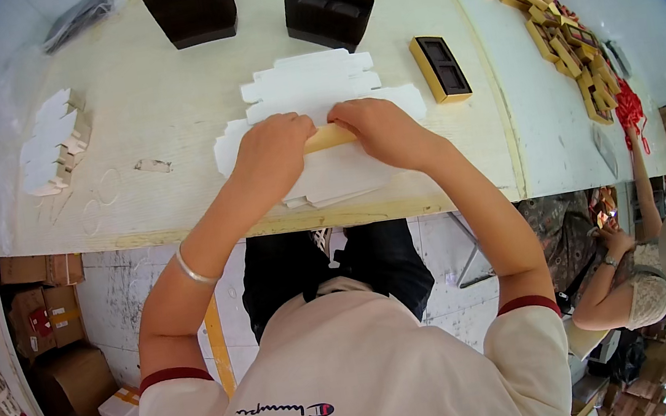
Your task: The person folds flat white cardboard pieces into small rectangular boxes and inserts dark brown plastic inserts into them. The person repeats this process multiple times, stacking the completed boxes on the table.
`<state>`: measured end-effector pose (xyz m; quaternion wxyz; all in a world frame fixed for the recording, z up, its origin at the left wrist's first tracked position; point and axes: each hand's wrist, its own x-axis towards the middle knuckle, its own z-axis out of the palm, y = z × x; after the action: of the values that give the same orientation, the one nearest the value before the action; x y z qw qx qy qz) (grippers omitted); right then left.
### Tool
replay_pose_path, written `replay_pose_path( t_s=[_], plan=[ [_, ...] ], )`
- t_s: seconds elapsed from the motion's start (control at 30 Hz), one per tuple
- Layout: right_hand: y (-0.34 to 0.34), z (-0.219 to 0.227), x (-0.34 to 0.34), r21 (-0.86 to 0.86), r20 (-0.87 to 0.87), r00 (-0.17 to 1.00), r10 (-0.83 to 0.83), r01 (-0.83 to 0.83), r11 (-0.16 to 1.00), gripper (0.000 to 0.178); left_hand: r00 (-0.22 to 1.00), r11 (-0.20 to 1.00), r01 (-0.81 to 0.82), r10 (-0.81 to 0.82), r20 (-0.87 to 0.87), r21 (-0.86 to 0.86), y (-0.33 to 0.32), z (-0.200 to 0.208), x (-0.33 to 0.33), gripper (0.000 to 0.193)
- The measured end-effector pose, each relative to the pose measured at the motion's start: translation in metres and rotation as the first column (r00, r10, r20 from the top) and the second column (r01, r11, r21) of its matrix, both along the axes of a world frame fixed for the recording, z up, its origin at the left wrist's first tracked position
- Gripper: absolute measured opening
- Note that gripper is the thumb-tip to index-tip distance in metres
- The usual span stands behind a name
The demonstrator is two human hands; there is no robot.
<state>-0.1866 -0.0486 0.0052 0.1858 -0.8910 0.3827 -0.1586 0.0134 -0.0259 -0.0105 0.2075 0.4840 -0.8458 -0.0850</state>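
Note:
At the middle of the table, my left hand (273,152) and my right hand (387,130) face each other. Both have their fingers curled on the ends of a small gold carton (330,137), which shows only as a narrow strip between them. Underneath lies a stack of flat white die-cut box blanks (307,84), partly covered by my hands. To the right of the stack, a gold box with a dark two-part insert (441,67) lies on the table. Beyond the blanks are a stack of black plastic trays (329,13) and a taller dark stack (190,7).
Folded white cartons (56,145) stand at the table's left. On the right-hand table, many gold boxes (570,47) are piled beside red ribbon (630,111). A co-worker (633,285) sits there with an arm toward the ribbon. Brown cardboard boxes (51,320) fill the space below left.

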Motion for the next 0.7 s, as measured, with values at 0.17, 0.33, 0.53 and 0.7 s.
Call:
replay_pose_path(
  t_s=[0.17, 0.33, 0.53, 0.7],
  plan=[
    [-0.007, 0.006, 0.002, 0.147, 0.103, 0.992, -0.068, 0.052, 0.988, 0.015, 0.999, 0.960, -0.037, 0.043, 0.017, -0.278, 0.009, 0.014, -0.009, 0.014],
    [0.037, 0.032, 0.007, -0.096, 0.377, 0.832, -0.406, 0.471, 0.877, 0.023, 0.819, 0.990, -0.060, 0.120, -0.561, 0.125, 0.061, 0.038, -0.008, 0.062],
    [0.100, 0.035, 0.035, 0.092, 0.615, 0.770, -0.169, 0.143, 0.985, 0.050, 0.361, 0.919, 0.324, 0.102, -0.927, 0.227, 0.064, 0.026, -0.028, 0.082],
    [0.100, 0.043, -0.013, -0.237, 0.541, 0.839, -0.056, 0.216, 0.947, 0.052, 0.630, 0.972, 0.102, 0.101, -0.770, 0.211, 0.030, 0.033, 0.002, 0.078]
  ],
)
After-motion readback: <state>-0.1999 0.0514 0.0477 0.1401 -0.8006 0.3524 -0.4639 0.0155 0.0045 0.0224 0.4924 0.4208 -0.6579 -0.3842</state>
